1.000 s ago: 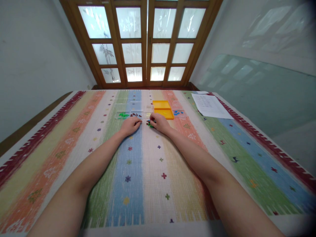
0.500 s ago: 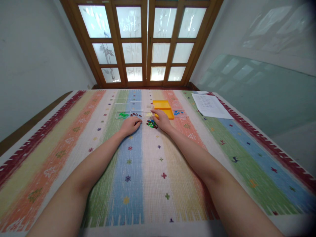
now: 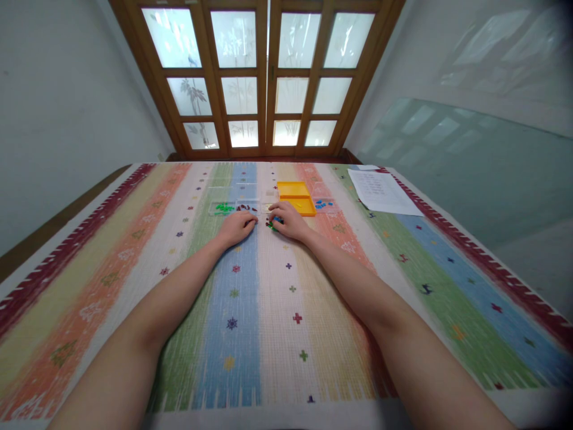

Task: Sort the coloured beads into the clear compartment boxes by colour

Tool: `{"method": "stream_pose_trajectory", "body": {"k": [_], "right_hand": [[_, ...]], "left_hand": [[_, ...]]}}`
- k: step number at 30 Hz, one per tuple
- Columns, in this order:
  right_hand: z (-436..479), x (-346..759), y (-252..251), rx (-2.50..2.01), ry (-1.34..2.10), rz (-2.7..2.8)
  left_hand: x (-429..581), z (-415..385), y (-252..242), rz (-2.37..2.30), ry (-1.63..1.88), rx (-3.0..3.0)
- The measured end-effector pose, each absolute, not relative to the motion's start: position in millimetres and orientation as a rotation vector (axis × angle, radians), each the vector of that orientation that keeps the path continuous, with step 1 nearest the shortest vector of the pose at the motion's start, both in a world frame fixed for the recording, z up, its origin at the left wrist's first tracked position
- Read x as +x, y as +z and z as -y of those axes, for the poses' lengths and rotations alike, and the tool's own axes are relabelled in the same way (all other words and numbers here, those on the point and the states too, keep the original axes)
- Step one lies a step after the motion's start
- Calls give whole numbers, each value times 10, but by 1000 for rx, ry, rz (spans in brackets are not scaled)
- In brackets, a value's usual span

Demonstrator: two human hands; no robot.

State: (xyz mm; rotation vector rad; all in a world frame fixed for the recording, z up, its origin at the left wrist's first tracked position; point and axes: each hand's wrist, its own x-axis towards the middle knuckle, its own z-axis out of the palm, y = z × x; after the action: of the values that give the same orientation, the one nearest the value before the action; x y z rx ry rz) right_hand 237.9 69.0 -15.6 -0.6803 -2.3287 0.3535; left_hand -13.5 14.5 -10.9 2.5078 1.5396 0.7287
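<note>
My right hand (image 3: 289, 221) is over a small pile of mixed red, green and blue pieces (image 3: 271, 225), fingers bent downward with thumb and forefinger apart. It partly covers the pile and a clear box of pale pieces (image 3: 265, 208). My left hand (image 3: 237, 229) rests on the cloth left of the pile, fingers curled in, with nothing visible in them. Just beyond it lie dark red pieces (image 3: 244, 208) and green pieces (image 3: 224, 208) in clear boxes. An open yellow box (image 3: 307, 207) stands behind my right hand, with blue pieces (image 3: 323, 204) in a clear box to its right.
A striped, patterned cloth (image 3: 273, 334) covers the table. Printed white paper (image 3: 380, 191) lies at the far right. Clear lids (image 3: 220, 193) stand behind the boxes. Wooden doors with glass panes (image 3: 268, 77) rise past the table's far edge.
My right hand has moved slightly left and toward me, from the boxes down onto the pile, hiding much of it. My left hand has stayed in place.
</note>
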Motion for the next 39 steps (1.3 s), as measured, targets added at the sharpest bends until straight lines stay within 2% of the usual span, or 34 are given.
{"method": "stream_pose_trajectory", "body": {"k": [8,28,34,39], "right_hand": [[-596,2379,-78,-665,229,2522],[-634,2380,-95,-599,165,2596],[-605,2352,-57,-571,260,2525],[-632,2341,-88,-814,430,2249]], "left_hand": [[-136,-141,-109,-1542,726,2505],[-132,-140,-98,-1528,720,2498],[-129,-144,-99,-1525,727,2496],[-134,-153,-110,-1510,726,2521]]}}
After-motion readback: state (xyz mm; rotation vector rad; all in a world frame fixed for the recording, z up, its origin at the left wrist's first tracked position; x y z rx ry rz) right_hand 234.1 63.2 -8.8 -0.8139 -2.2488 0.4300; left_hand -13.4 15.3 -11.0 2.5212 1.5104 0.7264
